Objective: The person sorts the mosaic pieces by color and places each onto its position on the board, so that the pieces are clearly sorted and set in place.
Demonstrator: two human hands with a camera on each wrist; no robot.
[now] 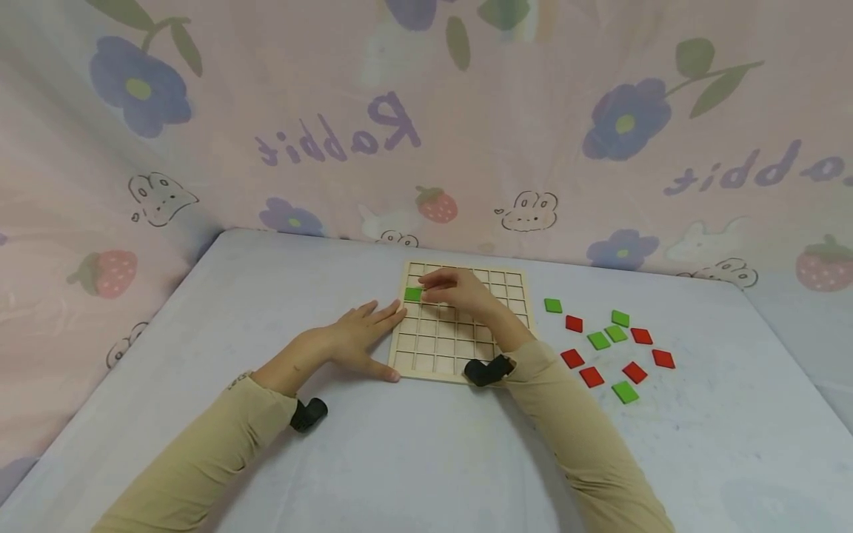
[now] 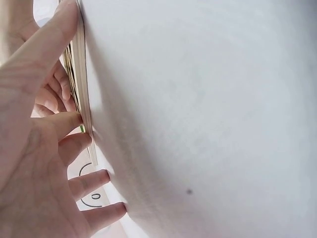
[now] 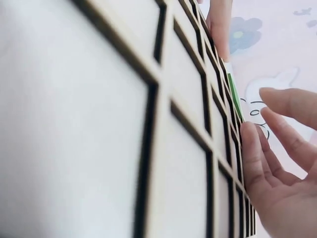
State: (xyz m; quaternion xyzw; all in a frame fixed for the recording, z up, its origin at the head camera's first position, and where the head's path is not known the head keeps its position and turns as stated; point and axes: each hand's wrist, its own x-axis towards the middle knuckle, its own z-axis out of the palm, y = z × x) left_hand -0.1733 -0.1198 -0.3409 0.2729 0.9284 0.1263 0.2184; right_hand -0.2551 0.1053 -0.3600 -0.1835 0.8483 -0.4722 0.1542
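Note:
A wooden grid board with square cells lies flat on the table. One green square tile sits in a cell by its left edge, near the top. My left hand has its fingers spread, with thumb and fingertips touching the board's left side. Over the upper part of the board is my right hand, its fingertips just right of the green tile. In the right wrist view, the fingers of that hand are loosely bent and apart, holding nothing, beside the green tile.
To the right of the board, several loose green tiles and red tiles are scattered over the white tabletop. A patterned curtain hangs behind the table. Black wrist devices show at both sleeves.

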